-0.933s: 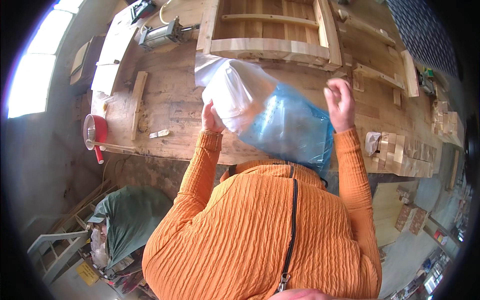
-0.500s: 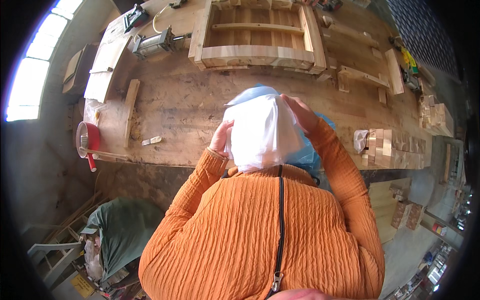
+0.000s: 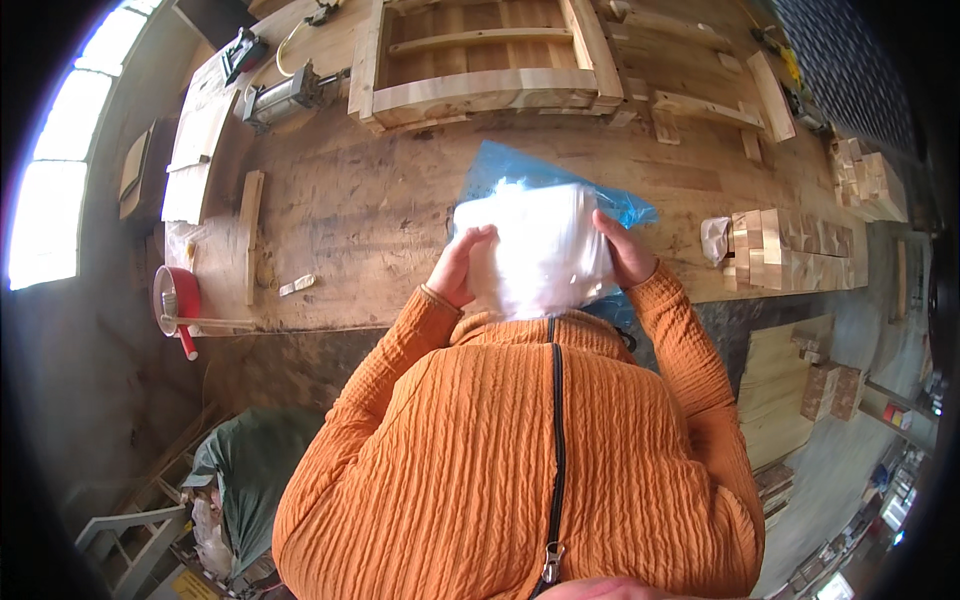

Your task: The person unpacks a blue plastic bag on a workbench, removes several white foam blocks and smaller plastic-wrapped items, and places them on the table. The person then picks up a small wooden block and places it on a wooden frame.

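Between my two hands is a bundle of thin white plastic sheets or bags (image 3: pixel 540 250), held up before my chest over the near table edge. My left hand (image 3: pixel 458 265) grips its left side, the thumb lying on the front face. On the right edge my right hand (image 3: pixel 624 252) closes in the same way, its fingers hidden behind the bundle. Behind and around the white stack shows a crinkled blue plastic bag (image 3: pixel 512 168), one part reaching out past my right hand. Whether the blue bag is also held cannot be seen.
A wooden frame (image 3: pixel 490 95) lies at the table's far side, with a metal cylinder (image 3: pixel 285 100) to its left. Stacked wood blocks (image 3: pixel 790 245) stand at right. A red pot (image 3: pixel 180 295) with a brush sits at the left corner; a wood strip (image 3: pixel 252 235) lies nearby.
The white bundle now looks flatter and squarer, its loose lower edges drawn in. My right hand has come lower along its side, and more of the blue bag shows behind. The view has shifted slightly.
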`<state>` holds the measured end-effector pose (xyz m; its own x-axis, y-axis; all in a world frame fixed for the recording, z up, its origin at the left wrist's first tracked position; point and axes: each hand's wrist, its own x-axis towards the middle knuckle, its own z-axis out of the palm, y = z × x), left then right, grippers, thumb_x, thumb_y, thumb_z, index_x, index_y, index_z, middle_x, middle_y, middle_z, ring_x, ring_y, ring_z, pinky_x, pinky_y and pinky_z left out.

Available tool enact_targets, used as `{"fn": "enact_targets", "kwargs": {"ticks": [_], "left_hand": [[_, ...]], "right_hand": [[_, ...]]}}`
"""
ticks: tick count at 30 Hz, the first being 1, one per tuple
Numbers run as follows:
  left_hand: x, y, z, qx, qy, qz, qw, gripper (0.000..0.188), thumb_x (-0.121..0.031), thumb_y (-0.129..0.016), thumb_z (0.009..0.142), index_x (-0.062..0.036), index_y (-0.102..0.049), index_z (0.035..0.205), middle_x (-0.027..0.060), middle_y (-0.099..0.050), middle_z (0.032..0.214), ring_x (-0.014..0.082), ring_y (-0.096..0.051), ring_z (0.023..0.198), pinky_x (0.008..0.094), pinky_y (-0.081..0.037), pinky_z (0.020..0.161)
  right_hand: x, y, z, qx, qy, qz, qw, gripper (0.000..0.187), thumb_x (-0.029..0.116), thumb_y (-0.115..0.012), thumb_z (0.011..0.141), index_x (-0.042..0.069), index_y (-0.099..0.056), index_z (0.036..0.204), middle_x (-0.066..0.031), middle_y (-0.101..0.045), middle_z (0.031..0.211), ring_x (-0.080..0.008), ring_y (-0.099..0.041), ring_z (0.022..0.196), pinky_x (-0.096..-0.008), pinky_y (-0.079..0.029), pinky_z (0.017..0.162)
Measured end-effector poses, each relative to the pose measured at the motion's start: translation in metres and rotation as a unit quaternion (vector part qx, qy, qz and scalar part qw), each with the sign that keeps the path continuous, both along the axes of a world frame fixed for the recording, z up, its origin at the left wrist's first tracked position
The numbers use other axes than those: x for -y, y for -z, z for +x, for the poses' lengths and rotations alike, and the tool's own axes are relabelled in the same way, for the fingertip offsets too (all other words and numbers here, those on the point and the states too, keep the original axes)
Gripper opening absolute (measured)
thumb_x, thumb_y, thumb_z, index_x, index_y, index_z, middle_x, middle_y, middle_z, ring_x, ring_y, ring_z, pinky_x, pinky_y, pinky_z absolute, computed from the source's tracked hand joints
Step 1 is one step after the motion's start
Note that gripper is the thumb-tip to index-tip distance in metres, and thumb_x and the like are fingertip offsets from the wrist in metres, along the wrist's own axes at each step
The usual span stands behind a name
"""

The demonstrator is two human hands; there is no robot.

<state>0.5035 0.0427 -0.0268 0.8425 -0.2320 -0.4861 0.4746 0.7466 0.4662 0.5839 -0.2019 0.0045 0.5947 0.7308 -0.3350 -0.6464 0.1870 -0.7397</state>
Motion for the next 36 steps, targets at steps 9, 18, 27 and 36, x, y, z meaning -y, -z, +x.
{"fn": "enact_targets", "kwargs": {"ticks": [9, 18, 27, 36], "left_hand": [[-0.005, 0.024, -0.025, 0.085, 0.03, -0.084, 0.992, 0.077, -0.044, -0.065, 0.072, -0.0045, -0.041, 0.134, 0.0155, -0.048, 0.132, 0.0326, -0.049, 0.118, 0.0505, -0.039, 0.1], [-0.003, 0.023, -0.01, 0.187, 0.004, -0.173, 0.967, 0.082, -0.019, -0.063, 0.074, -0.0087, -0.021, 0.144, 0.0219, -0.042, 0.133, 0.0358, -0.047, 0.119, 0.0476, -0.045, 0.096], [-0.008, -0.007, -0.012, 0.149, 0.048, -0.067, 0.985, 0.093, -0.016, -0.069, 0.067, -0.0082, -0.02, 0.145, 0.0187, -0.042, 0.132, 0.0281, -0.049, 0.116, 0.0381, -0.045, 0.096], [-0.016, 0.004, -0.016, 0.159, 0.033, -0.045, 0.986, 0.095, -0.017, -0.067, 0.069, -0.0121, -0.013, 0.147, 0.0193, -0.039, 0.134, 0.028, -0.047, 0.118, 0.0395, -0.046, 0.095]], "right_hand": [[-0.018, -0.07, -0.017, 0.123, -0.016, -0.029, 0.992, 0.081, 0.061, -0.052, 0.083, 0.006, -0.031, 0.139, -0.0088, -0.039, 0.133, -0.0222, -0.051, 0.103, -0.0346, -0.05, 0.077], [-0.022, -0.022, -0.018, 0.11, -0.047, -0.064, 0.991, 0.046, 0.042, -0.051, 0.092, 0.006, -0.053, 0.12, -0.0052, -0.061, 0.106, -0.0117, -0.058, 0.088, -0.0258, -0.049, 0.077], [-0.016, -0.044, -0.024, -0.067, 0.031, 0.014, 0.997, 0.044, 0.032, -0.053, 0.092, -0.005, -0.053, 0.115, -0.0121, -0.059, 0.112, -0.016, -0.059, 0.099, -0.0291, -0.049, 0.084], [-0.008, -0.049, 0.0, 0.068, 0.173, 0.006, 0.982, 0.019, 0.021, -0.054, 0.092, 0.008, -0.055, 0.078, 0.0019, -0.053, 0.069, -0.0076, -0.05, 0.064, -0.022, -0.045, 0.059]]}}
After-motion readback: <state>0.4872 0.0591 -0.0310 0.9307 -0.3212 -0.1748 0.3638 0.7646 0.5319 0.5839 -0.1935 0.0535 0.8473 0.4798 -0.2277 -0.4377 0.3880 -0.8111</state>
